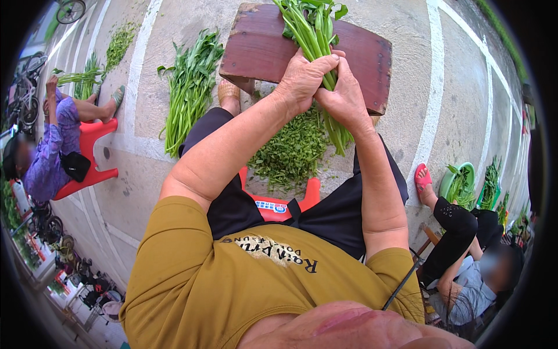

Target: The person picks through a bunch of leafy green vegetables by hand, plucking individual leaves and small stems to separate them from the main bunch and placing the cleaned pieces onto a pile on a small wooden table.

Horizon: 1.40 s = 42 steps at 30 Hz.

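Note:
Both my hands are around a bunch of leafy green stems (310,41), which looks like water spinach, held over a reddish-brown wooden bench (257,41). My left hand (304,79) grips the stems with its thumb laid across them. Against it, my right hand (344,94) closes on the same bunch lower down. Leaves stick out past the bench's far side, and the cut ends hang toward me. Below my hands, a heap of loose trimmed leaves (290,148) lies on the ground between my legs. Longer stems (192,94) lie in a pile left of the bench.
I sit on a red plastic stool (311,196). At left, a person (52,144) on another red stool (93,139) holds greens. Another person (464,279) sits at right near a green basin (445,185) of greens. Bicycles (30,107) stand at the far left.

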Each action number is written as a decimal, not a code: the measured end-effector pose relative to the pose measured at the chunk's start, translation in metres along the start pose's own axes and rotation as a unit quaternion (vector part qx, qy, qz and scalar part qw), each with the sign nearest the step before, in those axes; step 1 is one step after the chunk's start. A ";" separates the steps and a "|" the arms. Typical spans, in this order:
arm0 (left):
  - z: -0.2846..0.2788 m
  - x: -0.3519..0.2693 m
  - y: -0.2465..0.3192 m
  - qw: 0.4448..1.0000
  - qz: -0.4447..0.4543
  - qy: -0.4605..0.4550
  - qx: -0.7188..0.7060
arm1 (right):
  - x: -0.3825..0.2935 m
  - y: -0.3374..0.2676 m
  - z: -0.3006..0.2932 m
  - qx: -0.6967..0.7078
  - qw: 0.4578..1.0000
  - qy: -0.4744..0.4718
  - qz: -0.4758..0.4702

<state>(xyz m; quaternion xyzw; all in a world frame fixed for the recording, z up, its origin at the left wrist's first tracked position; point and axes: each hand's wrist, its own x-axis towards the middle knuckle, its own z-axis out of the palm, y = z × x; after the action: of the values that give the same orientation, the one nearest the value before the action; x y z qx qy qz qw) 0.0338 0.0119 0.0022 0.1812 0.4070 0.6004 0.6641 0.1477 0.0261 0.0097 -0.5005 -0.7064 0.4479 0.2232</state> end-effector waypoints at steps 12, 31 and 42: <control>-0.001 -0.001 -0.003 1.000 -0.004 -0.002 -0.003 | -0.002 -0.001 0.000 -0.026 0.999 -0.015 0.023; -0.010 0.007 -0.011 1.000 -0.018 0.012 -0.011 | 0.004 0.001 0.006 -0.101 0.993 -0.032 0.047; -0.003 0.005 -0.015 0.999 -0.034 0.021 -0.014 | 0.000 -0.006 -0.003 -0.124 0.989 -0.051 0.059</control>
<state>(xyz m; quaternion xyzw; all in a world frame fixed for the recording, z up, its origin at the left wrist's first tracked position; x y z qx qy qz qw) 0.0411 0.0126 -0.0126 0.1453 0.4183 0.5863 0.6783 0.1469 0.0266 0.0157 -0.5416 -0.7363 0.3941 0.0964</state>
